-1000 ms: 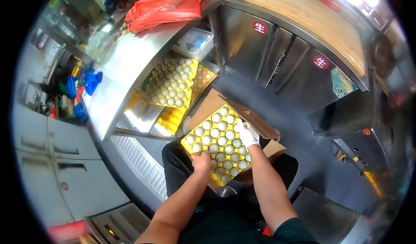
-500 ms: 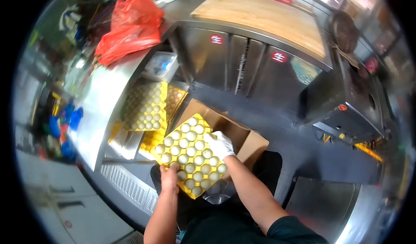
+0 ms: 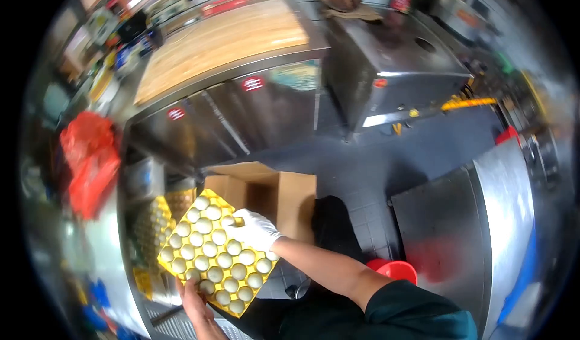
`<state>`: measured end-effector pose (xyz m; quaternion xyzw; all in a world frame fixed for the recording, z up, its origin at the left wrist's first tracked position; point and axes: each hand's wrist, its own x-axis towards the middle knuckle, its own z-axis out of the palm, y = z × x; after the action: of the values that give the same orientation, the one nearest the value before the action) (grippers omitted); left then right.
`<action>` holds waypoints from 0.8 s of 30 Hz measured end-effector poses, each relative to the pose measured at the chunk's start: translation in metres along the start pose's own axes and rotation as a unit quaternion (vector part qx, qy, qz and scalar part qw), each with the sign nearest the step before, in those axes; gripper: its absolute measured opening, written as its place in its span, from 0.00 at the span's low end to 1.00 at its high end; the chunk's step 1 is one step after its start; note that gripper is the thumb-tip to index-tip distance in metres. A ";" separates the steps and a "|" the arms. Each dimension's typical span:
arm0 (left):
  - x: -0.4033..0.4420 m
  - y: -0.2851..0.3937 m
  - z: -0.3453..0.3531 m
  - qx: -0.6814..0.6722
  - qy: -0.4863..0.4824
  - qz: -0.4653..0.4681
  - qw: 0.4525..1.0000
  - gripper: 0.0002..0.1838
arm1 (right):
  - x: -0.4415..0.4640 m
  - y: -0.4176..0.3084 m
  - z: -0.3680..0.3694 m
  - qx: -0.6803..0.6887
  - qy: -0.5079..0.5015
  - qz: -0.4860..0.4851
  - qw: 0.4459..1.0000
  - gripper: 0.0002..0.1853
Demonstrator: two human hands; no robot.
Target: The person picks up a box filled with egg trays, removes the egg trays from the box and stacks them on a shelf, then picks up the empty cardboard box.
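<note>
A yellow egg tray (image 3: pixel 179 266) filled with pale, greenish-white eggs (image 3: pixel 196 238) is held tilted above my lap. My left hand (image 3: pixel 194 301), bare, grips its lower left edge, the thumb up beside an egg. On the opposite side, my right hand (image 3: pixel 257 229) in a white glove is closed at the tray's edge, fingers over the outer eggs; some fingertips are hidden. Just beyond the tray stands an open cardboard box (image 3: pixel 296 201). Another tray of eggs (image 3: pixel 154 225) sits on the left, with a tray of browner eggs (image 3: pixel 181 201) behind it.
A steel counter with a wooden board (image 3: pixel 223 44) runs along the back. A red plastic bag (image 3: pixel 90 159) lies on the left counter. To the right are a steel cabinet (image 3: pixel 393 68), a low steel surface (image 3: pixel 444 225) and a red bucket (image 3: pixel 399 272) near the floor.
My view has swung to the right, so the counter and box appear further left. Both hands still hold the egg tray, and the red bucket has come into view.
</note>
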<state>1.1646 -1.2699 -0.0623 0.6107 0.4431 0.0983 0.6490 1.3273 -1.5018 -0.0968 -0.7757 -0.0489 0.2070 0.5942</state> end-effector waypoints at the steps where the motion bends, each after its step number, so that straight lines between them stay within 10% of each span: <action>1: -0.008 0.012 0.016 0.045 0.019 0.006 0.999 0.42 | 0.003 0.005 -0.011 0.012 0.010 -0.004 1.000 0.33; 9: -0.072 0.065 0.164 0.067 -0.186 0.102 0.975 0.44 | -0.084 -0.018 -0.196 -0.011 0.214 -0.012 0.977 0.34; 24: -0.418 0.035 0.396 0.091 -0.714 0.059 0.692 0.43 | -0.506 0.006 -0.475 -0.010 0.545 0.111 0.831 0.41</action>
<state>1.2089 -1.8204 0.1039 0.5781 -0.1836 -0.3696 0.7039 1.0460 -2.0949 0.1301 -0.7689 0.3673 -0.1846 0.4897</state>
